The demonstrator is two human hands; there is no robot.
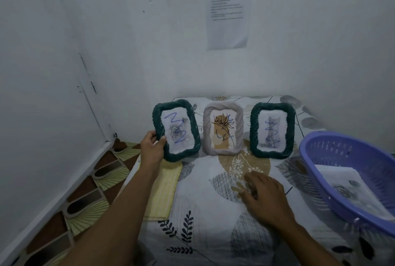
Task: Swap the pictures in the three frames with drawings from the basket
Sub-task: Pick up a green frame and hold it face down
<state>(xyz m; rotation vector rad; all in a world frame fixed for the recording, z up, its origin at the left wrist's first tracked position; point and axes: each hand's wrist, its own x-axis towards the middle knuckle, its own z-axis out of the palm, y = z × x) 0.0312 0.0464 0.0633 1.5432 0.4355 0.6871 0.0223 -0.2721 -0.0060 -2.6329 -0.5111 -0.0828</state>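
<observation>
Frames: three frames stand in a row at the middle of the picture, on the patterned sheet [203, 212].
Left green frame [176, 130]: it shows a blue squiggle on thin paper, with a grey shape showing through.
Pale frame [223, 128]: it sits between the two green ones and shows a black flower and some blue marks.
Right green frame [272, 130]: it shows a blue zigzag over a grey shape.
Basket [342, 152]: the purple basket is at the right edge, well apart from the left frame, and has papers [346, 188] in it.
Left hand [152, 148]: it grips the left side of the left green frame, thumb on the front and fingers behind.
Right hand [265, 195]: it is low over the sheet at the lower middle, fingers loose and spread, holding nothing.
Done so far: all three frames seem to have blue drawings in them, so the swap looks almost finished.
Left to do: maybe only setting the left frame straight in the row.
Hard to see: the basket is cut off at the right edge. Its papers are blurry. The right hand's fingertips are blurry too, so it is unclear if they touch the sheet. The backs of the frames are hidden.
</observation>
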